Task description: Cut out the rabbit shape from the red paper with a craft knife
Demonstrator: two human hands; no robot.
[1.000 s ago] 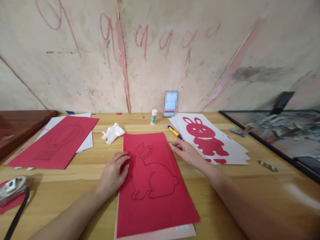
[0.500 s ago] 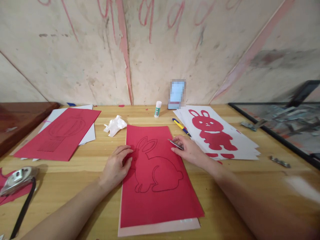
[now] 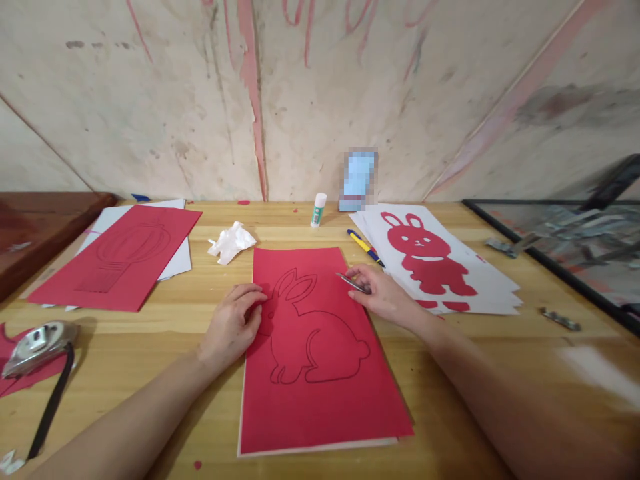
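Red rabbit sheet (image 3: pixel 325 413): flat on the table (image 3: pixel 210 427), between the hands, with a pale sheet showing beneath its lower edge; a side-on rabbit is drawn on it in dark line.
Left hand (image 3: pixel 235 320): released, fingers loosely bent and resting at the sheet's left edge, beside the rabbit's head, gripping no tool.
Right hand (image 3: pixel 383 293): grasping a slim silver tool (image 3: pixel 353 283) in the fingers, its tip over the upper right part of the sheet, apart from the ears. Whether the tip touches the paper cannot be told.
Outline: complete in line, with no cut to be made out along it.
Step in hand: judged a steadying and positioning moment, the paper braced on one side and the tool poised on the other.
Next move calls for: in my judgement, a flat, unshifting sheet, left fingertips clear of the tip, and a light, controlled tool angle near the narrow ears.
Right of the sheet: a yellow-and-blue pen (image 3: pixel 365 248) and white sheets (image 3: pixel 493 300) bearing a red rabbit figure (image 3: pixel 435 267).
Beyond the sheet: an upright glue stick (image 3: pixel 319 211) and crumpled tissue (image 3: pixel 233 243).
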